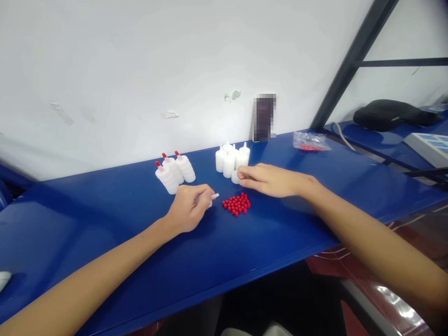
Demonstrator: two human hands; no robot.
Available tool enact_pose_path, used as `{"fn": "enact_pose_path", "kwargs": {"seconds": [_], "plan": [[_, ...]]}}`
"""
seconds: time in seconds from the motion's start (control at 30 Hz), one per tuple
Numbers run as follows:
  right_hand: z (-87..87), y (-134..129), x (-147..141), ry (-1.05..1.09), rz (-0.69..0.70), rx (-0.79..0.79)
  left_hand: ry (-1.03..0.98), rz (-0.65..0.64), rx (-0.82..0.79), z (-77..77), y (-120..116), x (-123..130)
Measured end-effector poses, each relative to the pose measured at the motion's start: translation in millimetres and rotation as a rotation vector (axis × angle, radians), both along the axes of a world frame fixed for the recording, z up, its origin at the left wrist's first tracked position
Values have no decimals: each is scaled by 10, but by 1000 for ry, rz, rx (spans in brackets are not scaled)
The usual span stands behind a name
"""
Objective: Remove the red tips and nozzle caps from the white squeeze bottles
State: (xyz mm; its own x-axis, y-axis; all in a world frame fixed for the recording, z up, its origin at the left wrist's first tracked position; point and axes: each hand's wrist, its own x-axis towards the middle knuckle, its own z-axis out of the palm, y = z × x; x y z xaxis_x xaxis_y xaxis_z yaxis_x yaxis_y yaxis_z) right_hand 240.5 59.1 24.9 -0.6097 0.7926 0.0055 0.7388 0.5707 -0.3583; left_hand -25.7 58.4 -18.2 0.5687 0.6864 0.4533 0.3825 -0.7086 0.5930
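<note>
Clasping a pointed plastic bottle (214, 197), the left hand (192, 207) sits lower left of centre, near small round red caps (237, 204); the right hand (262, 179) curls beside smooth cylindrical bottles (229, 164), its grip unclear.

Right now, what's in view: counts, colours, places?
Table: one, blue, centre
Wall: one, white, behind
Capped bottles: three, white/red, table left
Uncapped bottles: several, white, table centre
Caps: many, red, table centre
Bag: one, clear, red contents, table right
Panel: one, dark, against wall
Frame: one, black, right
Rounded object: one, black, upper right
Flat item: one, white/blue, far right
Cords: several, white, right
Pale object: one, white, left edge
Floor: one, red, lower right
Shape: one, black, below table
Left hand: one, bare, holding white bottle
Right hand: one, bare, by uncapped bottles
</note>
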Motion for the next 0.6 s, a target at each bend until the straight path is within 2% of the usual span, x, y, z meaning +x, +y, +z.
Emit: {"fn": "enact_pose_path", "kwargs": {"seconds": [0.23,0.6], "plan": [[-64,89,58,-15,26,-21,35,21,-43,27,48,20],[-101,82,-7,107,134,-64,-46,74,-308,64,69,13]]}}
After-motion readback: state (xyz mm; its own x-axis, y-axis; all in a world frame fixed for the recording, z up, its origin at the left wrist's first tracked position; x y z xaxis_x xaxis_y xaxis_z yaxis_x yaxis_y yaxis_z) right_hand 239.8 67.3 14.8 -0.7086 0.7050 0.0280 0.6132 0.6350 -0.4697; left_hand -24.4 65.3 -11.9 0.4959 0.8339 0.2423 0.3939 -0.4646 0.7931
